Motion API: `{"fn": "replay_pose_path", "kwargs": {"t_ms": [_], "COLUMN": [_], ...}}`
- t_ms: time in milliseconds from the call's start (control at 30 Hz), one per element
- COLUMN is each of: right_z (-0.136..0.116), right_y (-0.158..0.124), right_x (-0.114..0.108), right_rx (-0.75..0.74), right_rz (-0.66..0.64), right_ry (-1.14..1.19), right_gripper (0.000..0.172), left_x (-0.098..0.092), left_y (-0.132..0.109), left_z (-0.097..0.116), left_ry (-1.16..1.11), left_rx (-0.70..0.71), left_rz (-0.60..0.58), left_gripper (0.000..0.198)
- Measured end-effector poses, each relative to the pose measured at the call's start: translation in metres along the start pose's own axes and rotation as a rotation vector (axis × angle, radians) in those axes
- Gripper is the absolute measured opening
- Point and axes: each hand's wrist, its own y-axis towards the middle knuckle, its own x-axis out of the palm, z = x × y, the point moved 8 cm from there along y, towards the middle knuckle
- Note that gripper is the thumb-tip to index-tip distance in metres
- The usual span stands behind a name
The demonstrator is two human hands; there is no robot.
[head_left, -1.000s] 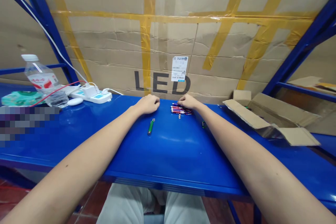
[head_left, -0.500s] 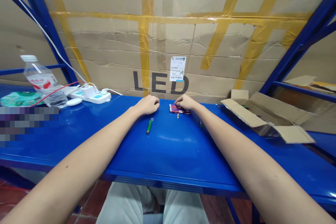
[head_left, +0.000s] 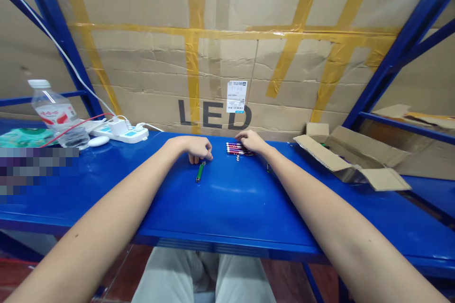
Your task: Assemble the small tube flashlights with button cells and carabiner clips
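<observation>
My left hand is just behind a green lighter-like stick lying on the blue table. Its fingers point down, loosely bent and apart, near the stick's metal top end. My right hand rests at several dark red and silver pen-like sticks, lying side by side. Its fingers are spread over their far side and right end; the fingertips are partly hidden. Small shiny pieces lie in front of these sticks. Another small dark green item lies beside my right forearm, partly covered by it.
An open cardboard box stands at the right. At the left are a water bottle, a white power strip, a white mouse-like object and a green packet. Large taped cardboard stands behind the table.
My left hand has come down toward the green stick, its fingers now pointing at the stick's top end. My right hand stays at the red sticks. The view has shifted slightly.
</observation>
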Motion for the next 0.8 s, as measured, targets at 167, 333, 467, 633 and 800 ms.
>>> {"fn": "replay_pose_path", "kwargs": {"t_ms": [167, 333, 467, 633, 800], "right_z": [-0.029, -0.152, -0.209, -0.206, -0.15], "right_y": [-0.025, -0.094, -0.128, -0.133, -0.142], "right_x": [-0.038, 0.011, 0.061, 0.062, 0.025], "right_rx": [-0.074, -0.537, -0.575, -0.57, -0.416], "right_rz": [0.303, 0.068, -0.156, -0.309, -0.623], "right_ry": [-0.092, -0.354, -0.455, -0.407, -0.102], "right_gripper": [0.033, 0.022, 0.042, 0.031, 0.011], "left_x": [0.005, 0.005, 0.0, -0.002, 0.006], "left_y": [-0.003, 0.004, 0.007, 0.012, 0.014], "left_z": [0.007, 0.001, -0.002, 0.008, 0.05], "left_ry": [0.011, 0.033, 0.046, 0.066, 0.213], "left_rx": [-0.01, 0.018, 0.035, 0.1, 0.338], "left_rz": [-0.018, -0.011, 0.057, 0.15, 0.324], "left_gripper": [0.017, 0.023, 0.025, 0.016, 0.008]}}
